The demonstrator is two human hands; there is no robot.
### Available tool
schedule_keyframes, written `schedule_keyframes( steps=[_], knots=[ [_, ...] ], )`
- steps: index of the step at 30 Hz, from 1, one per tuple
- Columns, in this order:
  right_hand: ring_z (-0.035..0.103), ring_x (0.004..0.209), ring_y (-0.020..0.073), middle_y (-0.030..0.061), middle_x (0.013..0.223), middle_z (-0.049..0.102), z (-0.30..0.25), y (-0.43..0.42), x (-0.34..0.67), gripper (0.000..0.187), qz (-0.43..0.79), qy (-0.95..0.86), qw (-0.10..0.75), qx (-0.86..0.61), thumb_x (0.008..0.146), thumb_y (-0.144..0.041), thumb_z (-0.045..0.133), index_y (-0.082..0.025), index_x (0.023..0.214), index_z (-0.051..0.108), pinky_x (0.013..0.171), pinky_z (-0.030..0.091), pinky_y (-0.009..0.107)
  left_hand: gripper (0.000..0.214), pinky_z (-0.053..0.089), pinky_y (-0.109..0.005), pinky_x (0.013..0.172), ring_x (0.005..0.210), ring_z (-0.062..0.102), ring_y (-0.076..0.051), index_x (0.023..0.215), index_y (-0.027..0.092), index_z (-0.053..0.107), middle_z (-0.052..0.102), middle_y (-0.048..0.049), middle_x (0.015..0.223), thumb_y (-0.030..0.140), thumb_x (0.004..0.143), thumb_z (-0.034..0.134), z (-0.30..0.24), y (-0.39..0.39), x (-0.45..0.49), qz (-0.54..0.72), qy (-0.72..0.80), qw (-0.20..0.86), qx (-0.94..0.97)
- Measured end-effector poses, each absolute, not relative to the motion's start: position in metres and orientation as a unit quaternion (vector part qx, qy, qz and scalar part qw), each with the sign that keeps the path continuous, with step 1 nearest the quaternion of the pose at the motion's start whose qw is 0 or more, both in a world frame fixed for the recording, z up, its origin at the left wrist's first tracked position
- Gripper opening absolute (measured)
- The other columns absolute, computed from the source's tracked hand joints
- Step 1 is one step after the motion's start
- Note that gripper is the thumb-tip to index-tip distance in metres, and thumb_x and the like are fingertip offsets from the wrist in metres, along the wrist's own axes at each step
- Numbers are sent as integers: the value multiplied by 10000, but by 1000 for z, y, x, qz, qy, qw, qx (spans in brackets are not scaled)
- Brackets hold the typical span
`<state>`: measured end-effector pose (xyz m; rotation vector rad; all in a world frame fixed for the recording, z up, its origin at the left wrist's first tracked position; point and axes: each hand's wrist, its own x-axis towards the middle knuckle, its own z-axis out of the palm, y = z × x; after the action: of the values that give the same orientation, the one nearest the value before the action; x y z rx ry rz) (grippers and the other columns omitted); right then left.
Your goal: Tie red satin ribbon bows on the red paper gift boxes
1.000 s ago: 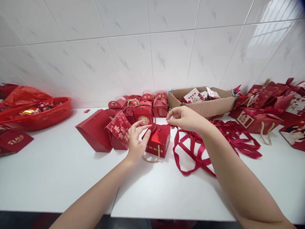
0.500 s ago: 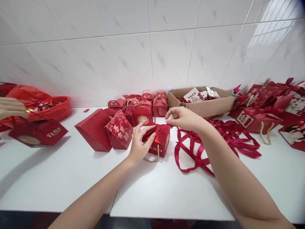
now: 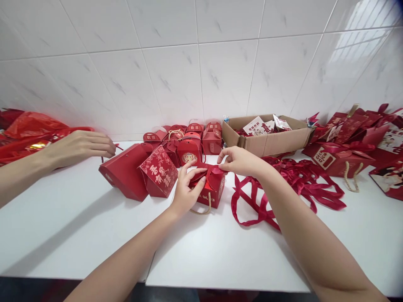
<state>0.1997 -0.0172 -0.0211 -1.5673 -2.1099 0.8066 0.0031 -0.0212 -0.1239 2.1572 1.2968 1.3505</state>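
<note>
A small red gift box [image 3: 214, 196] with a twisted gold cord handle [image 3: 209, 206] stands before me. My left hand [image 3: 188, 188] grips its top left side, fingers bent over the lid. At the top right, my right hand [image 3: 241, 161] pinches the end of a dark red ribbon [image 3: 216, 170] that lies across the lid. How the ribbon is fastened there is hidden by my fingers. A heap of dark red ribbon [image 3: 310, 182] lies to the right, under and beyond my right forearm. A flowered red box [image 3: 159, 172] stands left of my left hand.
Another person's hand [image 3: 83, 147] reaches in from the left, beside a tall red box [image 3: 126, 174]. Small red boxes [image 3: 189, 149] and a cardboard carton [image 3: 277, 141] of cards line the tiled wall. More red boxes [image 3: 338, 157] crowd the right.
My right hand has come slightly down toward the lid, and more ribbon shows at its fingertips. The other person's hand has moved right; the box it carried no longer shows at far left.
</note>
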Motion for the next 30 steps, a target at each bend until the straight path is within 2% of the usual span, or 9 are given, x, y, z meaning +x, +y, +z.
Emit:
schedule_keyframes(
  steps=[7, 14, 18, 23, 30],
  knots=[
    [505, 536, 100, 4, 752, 667, -19, -19, 205, 192, 269, -753, 175, -575, 694, -166, 554, -201, 875, 611, 464, 368, 205, 225, 316, -398, 1098, 1283, 398, -218, 1035, 222, 632, 451, -86, 1304, 302, 842, 548, -124, -22, 3, 478, 434, 174, 743],
    [509, 540, 106, 4, 724, 654, -19, -23, 202, 173, 264, -774, 139, -558, 697, -155, 538, -204, 846, 611, 463, 369, 207, 214, 349, -389, 1078, 1242, 440, -212, 1028, 223, 629, 490, -85, 1234, 285, 840, 546, -122, -23, 4, 485, 422, 183, 744],
    [489, 527, 97, 15, 762, 643, -21, -24, 198, 155, 248, -776, 158, -557, 700, -179, 544, -198, 838, 611, 448, 341, 207, 223, 346, -378, 1079, 1241, 438, -209, 1040, 232, 631, 482, -77, 1247, 288, 841, 546, -122, -23, 4, 481, 425, 186, 744],
    [462, 509, 92, 9, 709, 620, -22, -22, 197, 171, 248, -765, 180, -567, 709, -167, 525, -192, 854, 612, 436, 306, 206, 220, 347, -370, 1075, 1241, 435, -210, 1035, 232, 633, 478, -77, 1250, 284, 836, 554, -122, -24, 4, 480, 430, 191, 741],
    [561, 606, 108, 28, 831, 674, -29, -21, 189, 186, 260, -774, 173, -551, 741, -195, 558, -194, 913, 626, 496, 383, 199, 247, 361, -388, 1057, 1209, 456, -216, 1044, 230, 627, 497, -80, 1211, 212, 804, 571, -118, -26, 2, 477, 407, 178, 758]
  ],
)
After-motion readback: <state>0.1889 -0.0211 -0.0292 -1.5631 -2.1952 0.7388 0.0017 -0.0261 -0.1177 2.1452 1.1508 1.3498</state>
